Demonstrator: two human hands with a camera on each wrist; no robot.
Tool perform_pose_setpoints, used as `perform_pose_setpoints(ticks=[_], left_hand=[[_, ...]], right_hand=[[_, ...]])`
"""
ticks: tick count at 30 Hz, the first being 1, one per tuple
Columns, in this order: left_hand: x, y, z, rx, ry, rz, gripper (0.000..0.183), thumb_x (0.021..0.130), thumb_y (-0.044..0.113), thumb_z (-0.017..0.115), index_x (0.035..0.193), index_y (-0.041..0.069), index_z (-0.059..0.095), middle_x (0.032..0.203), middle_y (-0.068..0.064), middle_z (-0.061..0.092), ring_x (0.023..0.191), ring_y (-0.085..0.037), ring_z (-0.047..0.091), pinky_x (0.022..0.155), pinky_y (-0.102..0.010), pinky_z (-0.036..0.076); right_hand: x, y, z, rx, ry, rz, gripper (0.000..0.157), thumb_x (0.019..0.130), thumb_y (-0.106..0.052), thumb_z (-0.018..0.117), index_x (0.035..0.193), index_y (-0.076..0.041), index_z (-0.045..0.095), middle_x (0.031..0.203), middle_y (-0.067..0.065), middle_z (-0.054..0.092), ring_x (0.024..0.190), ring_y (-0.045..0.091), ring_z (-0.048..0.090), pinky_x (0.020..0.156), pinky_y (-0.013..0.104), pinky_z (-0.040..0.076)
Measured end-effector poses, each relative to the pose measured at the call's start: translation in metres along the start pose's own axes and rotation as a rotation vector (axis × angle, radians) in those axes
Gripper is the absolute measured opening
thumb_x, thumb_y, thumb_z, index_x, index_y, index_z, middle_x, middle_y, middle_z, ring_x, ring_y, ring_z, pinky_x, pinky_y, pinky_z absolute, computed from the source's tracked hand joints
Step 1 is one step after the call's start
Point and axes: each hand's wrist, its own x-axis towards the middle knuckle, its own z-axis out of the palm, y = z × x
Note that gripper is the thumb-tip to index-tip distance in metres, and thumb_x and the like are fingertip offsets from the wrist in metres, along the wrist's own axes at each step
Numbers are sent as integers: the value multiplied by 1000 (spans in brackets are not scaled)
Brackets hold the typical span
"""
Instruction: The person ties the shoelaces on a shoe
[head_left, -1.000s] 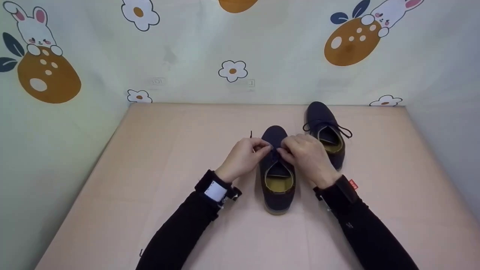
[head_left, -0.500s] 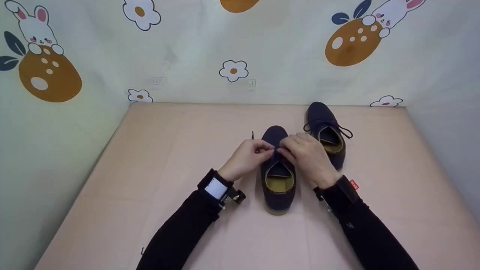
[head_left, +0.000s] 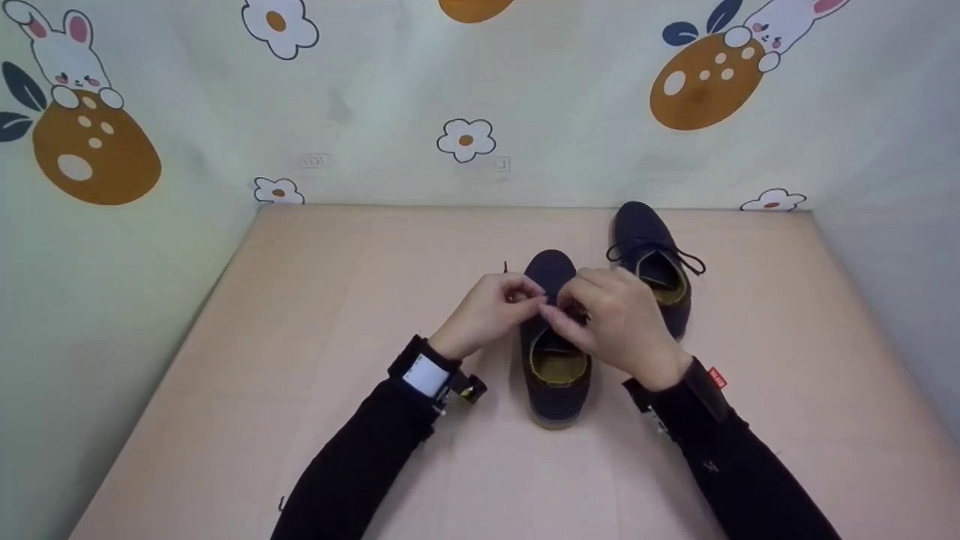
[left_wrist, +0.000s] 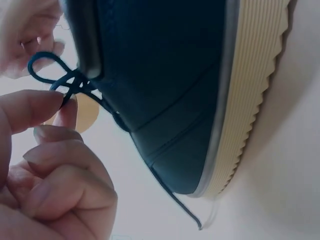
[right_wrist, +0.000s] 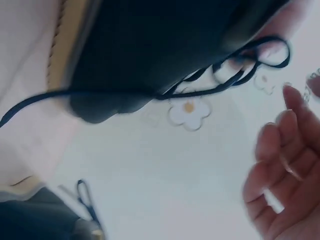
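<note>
A dark navy lace-up shoe [head_left: 559,409] with a yellowish lining stands on the table, toe away from me. My left hand [head_left: 486,313] is at its left side, pinching the dark shoelace [left_wrist: 74,84] between thumb and index finger. A loop and crossed strands stand above the fingertips in the left wrist view. My right hand [head_left: 626,322] hovers over the shoe's right side, thumb spread from loosely bent fingers. In the right wrist view, its fingers [right_wrist: 270,145] are apart from the lace and hold nothing. A loose lace end trails past the sole.
A second matching shoe [head_left: 641,223], its lace in a bow, stands behind and to the right, partly hidden by my right hand. The pale table [head_left: 360,262] meets a patterned cloth backdrop [head_left: 382,97] at the back. Cameras are strapped on both wrists.
My right thumb and fingers have parted from their closed pinch, the thumb reaching left and the wrist shifting slightly nearer me. The left hand stays almost in place; neither shoe has moved.
</note>
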Motion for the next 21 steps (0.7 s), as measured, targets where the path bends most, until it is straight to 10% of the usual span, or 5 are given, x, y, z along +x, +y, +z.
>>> perform_pose_setpoints(ticks=[8, 21], left_hand=[[-1, 1, -11, -14, -41, -10, 12, 94, 18, 69, 98, 7, 73, 77, 2, 62, 65, -9, 52, 57, -23, 41], [-5, 3, -25, -19, -42, -31, 6, 91, 14, 67, 92, 9, 71, 72, 1, 60, 66, -12, 52, 56, -24, 39]], right_hand=[[-3, -3, -6, -53, -158, 136, 14, 84, -22, 75, 76, -13, 68, 70, -5, 60, 56, 17, 54, 51, 34, 43], [0, 14, -23, 183, -233, 443, 10, 87, -14, 71, 78, -14, 67, 66, -7, 58, 57, 9, 51, 54, 28, 41]])
